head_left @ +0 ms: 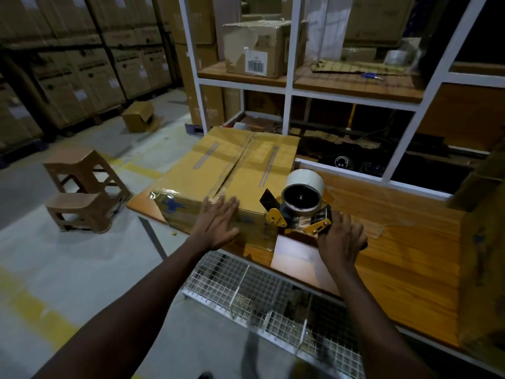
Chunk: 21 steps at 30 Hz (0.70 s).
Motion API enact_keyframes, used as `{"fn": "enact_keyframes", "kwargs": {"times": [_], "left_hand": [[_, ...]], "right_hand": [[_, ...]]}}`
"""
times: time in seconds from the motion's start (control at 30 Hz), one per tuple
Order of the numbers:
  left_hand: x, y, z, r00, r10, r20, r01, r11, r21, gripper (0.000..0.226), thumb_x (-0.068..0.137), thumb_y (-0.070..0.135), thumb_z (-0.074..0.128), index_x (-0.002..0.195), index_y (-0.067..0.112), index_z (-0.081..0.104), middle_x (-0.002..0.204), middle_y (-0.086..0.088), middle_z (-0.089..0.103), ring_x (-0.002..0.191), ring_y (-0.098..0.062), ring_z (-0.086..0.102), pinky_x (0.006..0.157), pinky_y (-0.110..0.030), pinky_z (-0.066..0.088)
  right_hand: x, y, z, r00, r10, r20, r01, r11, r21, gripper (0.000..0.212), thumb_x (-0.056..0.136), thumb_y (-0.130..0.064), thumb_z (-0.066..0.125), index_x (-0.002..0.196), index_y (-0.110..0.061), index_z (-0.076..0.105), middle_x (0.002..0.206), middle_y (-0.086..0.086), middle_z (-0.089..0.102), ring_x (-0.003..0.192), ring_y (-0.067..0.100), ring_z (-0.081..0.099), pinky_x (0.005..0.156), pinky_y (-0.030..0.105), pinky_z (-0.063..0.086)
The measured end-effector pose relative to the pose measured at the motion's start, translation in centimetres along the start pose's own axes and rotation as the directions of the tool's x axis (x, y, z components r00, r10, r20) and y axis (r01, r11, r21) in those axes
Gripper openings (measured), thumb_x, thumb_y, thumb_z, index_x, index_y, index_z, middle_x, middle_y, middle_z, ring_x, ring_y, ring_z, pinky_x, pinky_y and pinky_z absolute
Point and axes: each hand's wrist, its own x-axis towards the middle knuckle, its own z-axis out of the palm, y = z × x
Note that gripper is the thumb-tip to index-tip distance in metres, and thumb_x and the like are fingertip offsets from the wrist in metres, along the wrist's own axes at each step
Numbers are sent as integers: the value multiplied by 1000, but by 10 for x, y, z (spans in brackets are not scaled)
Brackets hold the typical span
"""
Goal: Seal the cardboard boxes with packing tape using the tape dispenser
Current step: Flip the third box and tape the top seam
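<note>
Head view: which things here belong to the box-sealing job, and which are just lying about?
Job: cardboard box on the table, under the flat left hand; tape dispenser with its tape roll, held by the right hand.
Lying about: two stools; small open box; labelled box on the shelf; spare tape roll; wire basket.

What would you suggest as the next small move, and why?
Probably carry the tape dispenser leftward to the near edge of the box, at its centre seam: the right hand holds it alongside, while the left hand presses the box steady.
</note>
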Motion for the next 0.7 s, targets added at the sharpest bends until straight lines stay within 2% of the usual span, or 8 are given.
{"fn": "enact_keyframes", "kwargs": {"times": [0.1,0.33,0.43,0.57,0.7], "left_hand": [[11,23,-1,992,124,32,-123,992,-15,93,75,66,-6,155,19,-11,162,-2,-12,152,-21,-4,123,-46,-1],[10,23,4,994,111,3,-110,993,-50,92,79,70,3,157,20,-6,164,0,-6,152,-20,3,123,-42,7],[8,24,2,994,111,-4,-111,991,-74,94,79,70,3,158,19,-1,165,0,-3,152,-21,5,122,-42,7],[8,26,2,995,98,-11,-99,990,-96,94,78,69,3,158,19,1,165,0,-1,152,-21,6,122,-43,8],[7,30,1,996,90,-14,-91,990,-107,93,78,68,4,158,20,3,165,0,1,152,-20,7,122,-42,8]], "right_hand": [[0,1,1,1000,11,5,-11,1000,14,62,77,-14,72,134,-16,47,126,11,50,108,36,40,88,44,30],[-4,15,-1,1000,4,-28,-3,999,45,61,72,-11,73,129,-17,51,121,10,51,105,35,40,86,44,31],[-11,43,0,996,73,-52,-70,996,61,60,69,-8,72,126,-16,53,122,12,52,109,38,40,90,48,32],[-24,75,6,993,80,-89,-81,997,-1,55,69,-9,73,120,-16,56,112,13,54,96,36,41,84,47,33],[-31,69,10,995,82,-62,-86,995,-55,44,74,-11,73,115,-16,58,106,13,52,92,35,40,80,47,32]]}}
